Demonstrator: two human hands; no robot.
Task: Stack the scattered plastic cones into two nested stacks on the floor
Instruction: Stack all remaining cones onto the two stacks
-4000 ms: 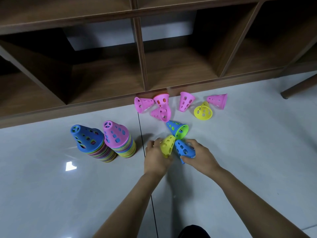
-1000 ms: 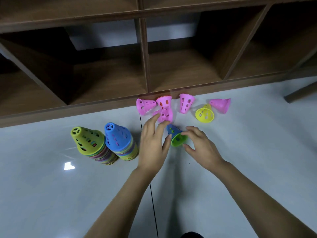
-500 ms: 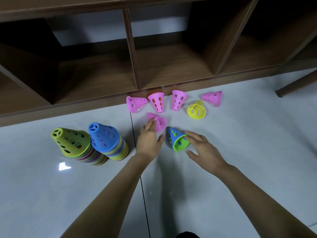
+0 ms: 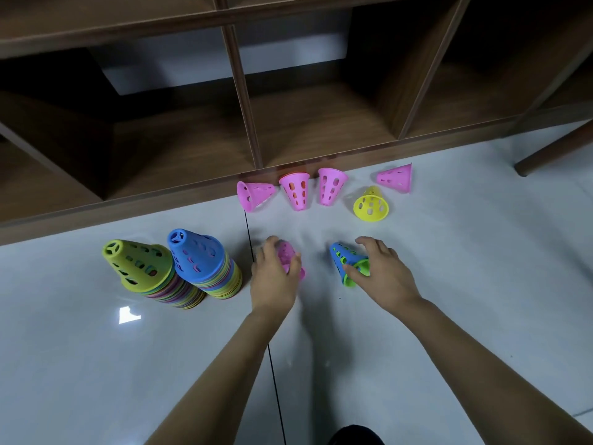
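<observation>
- Here, left of centre, two nested stacks stand touching on the pale floor (image 4: 96,364): the green-topped stack (image 4: 138,268) farthest left, the blue-topped stack (image 4: 199,261) just to its right.
- Just right of the stacks, the left hand (image 4: 272,281) curls its fingers round a held pink cone (image 4: 287,256), grasping it.
- Right of centre, the right hand (image 4: 382,274) grips a blue cone (image 4: 343,256), with the thumb on the near side and the fingers over the top. A green cone (image 4: 351,279) shows nested at its rim.
- Above the hands, five loose cones lie in a ragged row at the foot of a wooden shelf unit (image 4: 321,123).
- From the left come a leftmost pink cone (image 4: 255,195) with its tip pointing right, then an orange-lined pink cone (image 4: 295,191) and a middle pink cone (image 4: 330,186), both with the wide end toward the shelf.
- Further right are a yellow cone (image 4: 370,205) with its wide end toward the camera and a rightmost pink cone (image 4: 396,178) with its tip pointing left.
</observation>
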